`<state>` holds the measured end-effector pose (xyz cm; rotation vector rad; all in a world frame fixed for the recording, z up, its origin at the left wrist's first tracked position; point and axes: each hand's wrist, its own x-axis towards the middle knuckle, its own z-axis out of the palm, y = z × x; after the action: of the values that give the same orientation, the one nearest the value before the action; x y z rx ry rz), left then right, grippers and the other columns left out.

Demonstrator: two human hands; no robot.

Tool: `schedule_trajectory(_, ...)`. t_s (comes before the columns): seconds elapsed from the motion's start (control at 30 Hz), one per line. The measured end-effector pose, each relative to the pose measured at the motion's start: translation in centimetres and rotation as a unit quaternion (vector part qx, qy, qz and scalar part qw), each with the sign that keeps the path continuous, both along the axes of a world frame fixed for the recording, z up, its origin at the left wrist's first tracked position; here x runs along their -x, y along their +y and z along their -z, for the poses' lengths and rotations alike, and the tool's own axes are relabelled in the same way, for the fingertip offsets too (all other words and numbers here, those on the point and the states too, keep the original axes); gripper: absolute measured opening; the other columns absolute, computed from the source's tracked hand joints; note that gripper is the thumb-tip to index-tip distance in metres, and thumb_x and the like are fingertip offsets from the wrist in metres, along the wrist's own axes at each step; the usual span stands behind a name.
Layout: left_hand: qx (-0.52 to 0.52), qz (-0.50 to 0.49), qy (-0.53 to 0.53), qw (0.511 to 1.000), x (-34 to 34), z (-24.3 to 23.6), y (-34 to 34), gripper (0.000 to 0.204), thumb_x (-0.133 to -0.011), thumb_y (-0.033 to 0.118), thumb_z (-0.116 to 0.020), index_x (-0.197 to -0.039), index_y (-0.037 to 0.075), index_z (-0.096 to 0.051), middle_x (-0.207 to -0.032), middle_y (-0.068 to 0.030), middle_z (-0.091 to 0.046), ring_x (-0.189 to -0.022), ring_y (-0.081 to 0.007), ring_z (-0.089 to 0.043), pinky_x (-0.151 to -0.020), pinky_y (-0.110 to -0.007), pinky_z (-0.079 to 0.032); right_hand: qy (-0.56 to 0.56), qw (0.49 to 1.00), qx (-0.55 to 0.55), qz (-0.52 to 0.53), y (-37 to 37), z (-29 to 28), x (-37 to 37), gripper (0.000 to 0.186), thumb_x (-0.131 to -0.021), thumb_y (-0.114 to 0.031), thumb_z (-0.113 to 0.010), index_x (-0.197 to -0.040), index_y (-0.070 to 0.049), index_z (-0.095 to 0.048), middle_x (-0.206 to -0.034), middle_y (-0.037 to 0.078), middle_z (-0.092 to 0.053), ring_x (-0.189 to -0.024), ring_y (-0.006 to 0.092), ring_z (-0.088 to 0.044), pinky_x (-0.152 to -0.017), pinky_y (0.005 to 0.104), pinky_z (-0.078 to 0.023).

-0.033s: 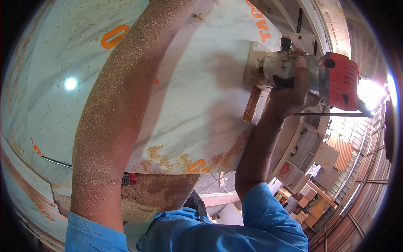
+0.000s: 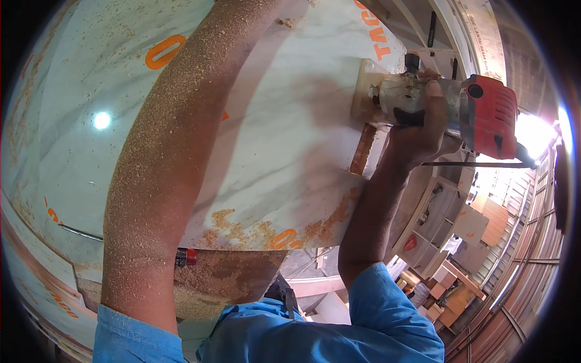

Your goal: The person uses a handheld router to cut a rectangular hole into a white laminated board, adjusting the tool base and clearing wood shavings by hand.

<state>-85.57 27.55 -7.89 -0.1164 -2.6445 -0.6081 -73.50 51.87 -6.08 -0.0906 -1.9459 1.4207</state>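
While two sawdust-coated forearms rise from blue sleeves, only one hand shows: the right hand (image 2: pixel 417 130) wraps tightly around one red-capped trim router (image 2: pixel 445 109) at the right edge of one white marbled panel (image 2: pixel 272 151). Left hand is hidden, so its grip is unclear. Open workshop space lies beyond that edge.

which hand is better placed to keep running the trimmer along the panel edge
Right. The right hand grips the red trimmer, whose base sits at the white laminated panel edge. The sawdust-covered left forearm stretches up across the panel; its hand is out of view.
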Motion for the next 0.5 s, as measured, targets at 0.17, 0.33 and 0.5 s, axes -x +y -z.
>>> schedule_trajectory(0.17, 0.004, 0.004, -0.002, 1.000, -0.1, 0.1, 0.4, 0.068, -0.083, 0.050, -0.081, -0.124, -0.002, -0.068, -0.133, -0.0209, -0.061, -0.132, -0.0348, -0.054, -0.116, -0.046, -0.037, 0.013, 0.999, -0.018, 0.027, 0.6, 0.0, -0.7, 0.028, -0.088, -0.014, -0.070, -0.106, 0.008, -0.073, -0.103, 0.016, -0.072, -0.087, 0.0230, -0.074, -0.078, 0.0366, -0.065)
schedule_trajectory(0.33, 0.003, -0.001, -0.037, 0.999, -0.3, -0.8, -0.2, 0.064, -0.086, 0.047, -0.081, -0.123, -0.002, -0.069, -0.133, -0.0212, -0.060, -0.133, -0.0346, -0.053, -0.117, -0.046, -0.037, 0.022, 1.000, 0.016, -0.009, 1.1, -0.2, -1.5, 0.029, -0.083, -0.009, -0.073, -0.105, 0.009, -0.070, -0.101, 0.018, -0.073, -0.086, 0.0241, -0.074, -0.076, 0.0385, -0.065)
schedule_trajectory(0.5, -0.002, 0.019, -0.051, 0.999, -0.4, -0.9, 0.0, 0.064, -0.087, 0.048, -0.080, -0.125, -0.002, -0.068, -0.134, -0.0222, -0.060, -0.134, -0.0352, -0.052, -0.117, -0.047, -0.037, 0.049, 0.997, -0.053, 0.004, -0.2, -1.4, -3.3, 0.029, -0.080, -0.008, -0.070, -0.102, 0.011, -0.067, -0.095, 0.021, -0.072, -0.084, 0.0276, -0.073, -0.077, 0.0411, -0.064)
